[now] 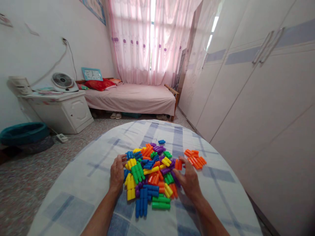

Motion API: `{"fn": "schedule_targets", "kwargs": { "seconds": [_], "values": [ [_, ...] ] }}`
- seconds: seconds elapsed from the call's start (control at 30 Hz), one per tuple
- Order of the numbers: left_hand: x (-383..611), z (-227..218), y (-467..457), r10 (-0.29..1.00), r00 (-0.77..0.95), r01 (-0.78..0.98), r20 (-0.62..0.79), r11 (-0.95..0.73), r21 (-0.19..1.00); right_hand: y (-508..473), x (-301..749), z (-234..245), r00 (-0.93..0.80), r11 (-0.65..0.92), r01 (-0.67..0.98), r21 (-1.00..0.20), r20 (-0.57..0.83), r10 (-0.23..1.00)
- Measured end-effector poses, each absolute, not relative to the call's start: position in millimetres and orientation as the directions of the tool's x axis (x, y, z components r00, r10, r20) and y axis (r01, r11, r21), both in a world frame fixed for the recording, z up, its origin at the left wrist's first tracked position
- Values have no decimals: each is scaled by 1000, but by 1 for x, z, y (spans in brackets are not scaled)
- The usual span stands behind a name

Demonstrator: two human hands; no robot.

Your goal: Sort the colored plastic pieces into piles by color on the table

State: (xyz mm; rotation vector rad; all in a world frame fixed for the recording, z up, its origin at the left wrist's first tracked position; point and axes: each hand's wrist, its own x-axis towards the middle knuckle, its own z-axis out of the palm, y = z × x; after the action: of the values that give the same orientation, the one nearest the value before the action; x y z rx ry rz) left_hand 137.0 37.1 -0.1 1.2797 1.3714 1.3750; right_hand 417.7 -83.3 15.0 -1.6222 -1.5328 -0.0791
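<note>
Blue block [141, 204] lies at the near edge of the mixed pile [151, 170], on the bench [81, 193]. Right hand [189, 177] pinches an orange piece [178, 164]; left hand [116, 172] half-curled at pile's left, can't tell if gripping. Orange group [196, 160] sits apart, right side. Looks partial: more orange left in pile.

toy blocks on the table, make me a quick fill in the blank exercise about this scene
The right hand has a block between its thumb and fingers, and that block is ____.
Beside the mixed pile, a small pile lies apart on its ____ side.
The curtain behind the bed is ____.
Missing words: orange; right; pink
</note>
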Motion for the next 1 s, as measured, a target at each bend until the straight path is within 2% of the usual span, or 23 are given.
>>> {"fn": "schedule_targets", "kwargs": {
  "seconds": [0.1,0.2,0.3,0.43,0.53,0.6,0.67,0.73,0.8,0.9,1.0],
  "values": [
    [136,-2,37,979,-166,117,118,-100,988,-81,454,18,373,3,870,-494,660,652],
    [136,-5,38,978,-166,115,125,-106,988,-80,486,17,467,-138,861,-489,655,593],
    [135,-7,40,978,-170,118,119,-100,988,-79,501,9,517,-209,838,-504,612,599],
    [135,-5,40,979,-179,124,101,-79,989,-78,502,0,516,-222,825,-519,536,668],
    [136,-3,38,977,-189,113,104,-83,990,-80,493,7,502,-209,841,-500,572,649],
    [137,-2,38,975,-193,114,112,-91,989,-82,479,18,451,-133,859,-495,607,655],
    [138,0,38,975,-191,116,118,-97,988,-86,460,32,331,14,855,-518,567,754],
    [138,1,37,974,-191,118,121,-100,988,-92,439,46,154,146,804,-577,438,886],
    [138,2,37,975,-189,119,119,-98,988,-99,419,57,-6,192,751,-632,283,959],
    [138,2,36,976,-186,110,110,-90,990,-106,398,65,-135,198,753,-628,148,980],
    [139,3,35,976,-185,108,112,-93,990,-107,387,63,-188,243,803,-544,155,970]
  ]
}}
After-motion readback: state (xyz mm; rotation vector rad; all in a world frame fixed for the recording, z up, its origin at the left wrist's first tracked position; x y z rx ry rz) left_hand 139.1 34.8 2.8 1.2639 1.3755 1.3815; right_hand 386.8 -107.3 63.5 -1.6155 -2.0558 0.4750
